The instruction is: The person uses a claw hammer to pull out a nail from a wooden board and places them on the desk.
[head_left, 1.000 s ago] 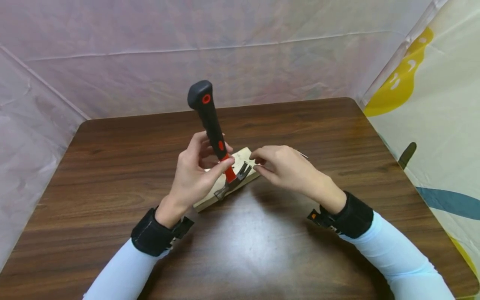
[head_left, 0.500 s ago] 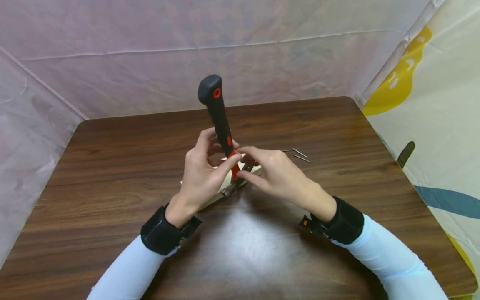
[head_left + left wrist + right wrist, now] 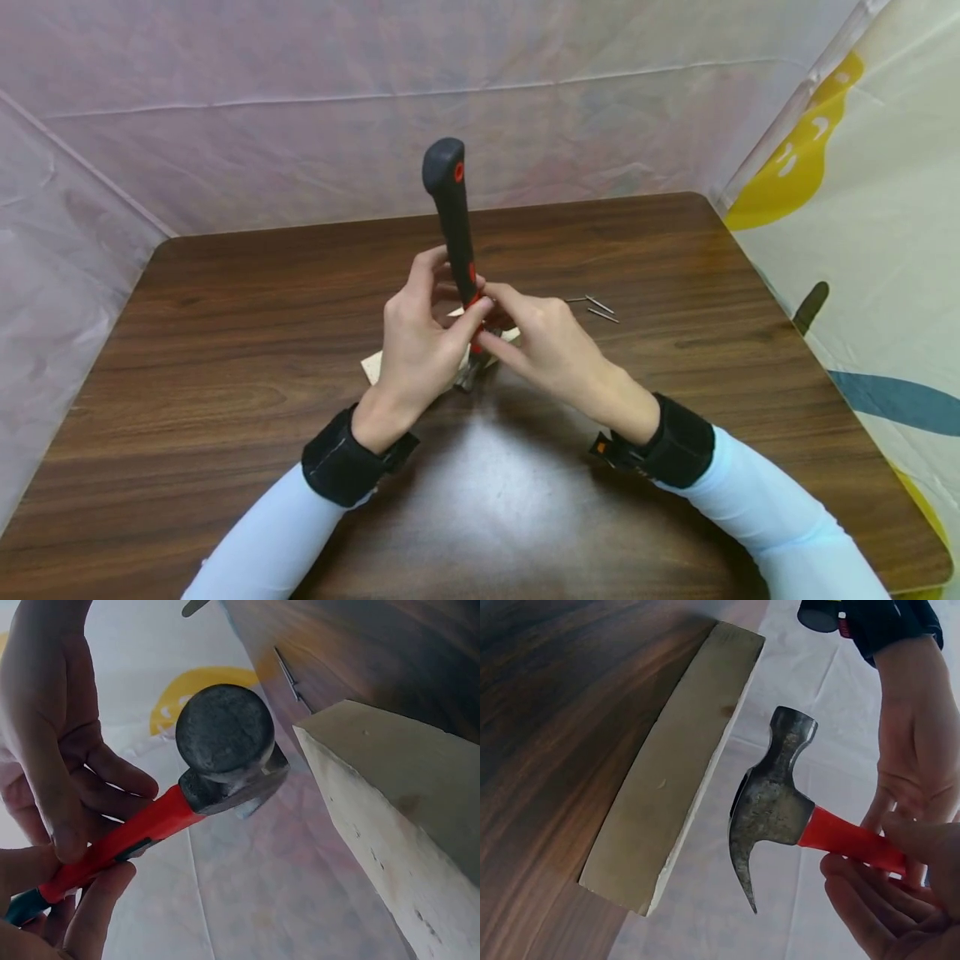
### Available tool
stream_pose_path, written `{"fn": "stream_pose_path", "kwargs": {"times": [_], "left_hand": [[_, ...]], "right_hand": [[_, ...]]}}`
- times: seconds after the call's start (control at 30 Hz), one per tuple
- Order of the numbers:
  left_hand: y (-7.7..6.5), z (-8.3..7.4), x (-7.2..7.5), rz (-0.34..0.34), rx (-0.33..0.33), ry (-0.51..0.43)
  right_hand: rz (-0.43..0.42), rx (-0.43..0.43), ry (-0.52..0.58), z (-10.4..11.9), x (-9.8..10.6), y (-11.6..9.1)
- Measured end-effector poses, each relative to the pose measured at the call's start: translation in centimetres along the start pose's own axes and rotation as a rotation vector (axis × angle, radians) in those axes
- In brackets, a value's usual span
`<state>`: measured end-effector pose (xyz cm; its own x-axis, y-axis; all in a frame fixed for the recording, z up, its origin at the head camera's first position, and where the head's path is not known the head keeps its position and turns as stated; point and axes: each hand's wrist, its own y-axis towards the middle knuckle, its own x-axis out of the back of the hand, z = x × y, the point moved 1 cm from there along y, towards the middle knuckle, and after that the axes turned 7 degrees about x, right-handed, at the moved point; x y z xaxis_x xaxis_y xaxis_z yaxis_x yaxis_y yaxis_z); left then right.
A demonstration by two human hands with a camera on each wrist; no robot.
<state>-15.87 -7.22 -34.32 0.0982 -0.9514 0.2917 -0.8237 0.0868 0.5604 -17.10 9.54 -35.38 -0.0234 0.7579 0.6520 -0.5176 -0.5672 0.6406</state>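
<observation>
A claw hammer (image 3: pixel 453 225) with a black and red handle stands head down, its handle leaning slightly away. My left hand (image 3: pixel 420 342) pinches it near the neck, thumb in front and fingers behind. From the right, my right hand (image 3: pixel 547 342) also grips the red neck, its fingers beside the left thumb. The right wrist view shows the dark metal head (image 3: pixel 772 802) with its striking face up and claw down, apart from a pale wooden block (image 3: pixel 667 780). In the head view both hands and the hammer partly cover that block.
Several thin nails (image 3: pixel 602 314) lie on the brown wood-grain table (image 3: pixel 247 333), right of the block. Light cloth sheets (image 3: pixel 300 150) hang behind the table and along its sides.
The left hand has moved right and slightly up with the hammer, which now turns more side-on. The right hand has come from the block's far end to the hammer's neck, uncovering the nails.
</observation>
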Motion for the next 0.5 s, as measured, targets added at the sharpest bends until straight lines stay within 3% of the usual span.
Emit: {"fn": "stream_pose_path", "kwargs": {"times": [0.5], "left_hand": [[0.00, -0.33, -0.51, -0.007, 0.020, 0.049]], "right_hand": [[-0.074, -0.007, 0.015, -0.15, -0.18, -0.29]]}}
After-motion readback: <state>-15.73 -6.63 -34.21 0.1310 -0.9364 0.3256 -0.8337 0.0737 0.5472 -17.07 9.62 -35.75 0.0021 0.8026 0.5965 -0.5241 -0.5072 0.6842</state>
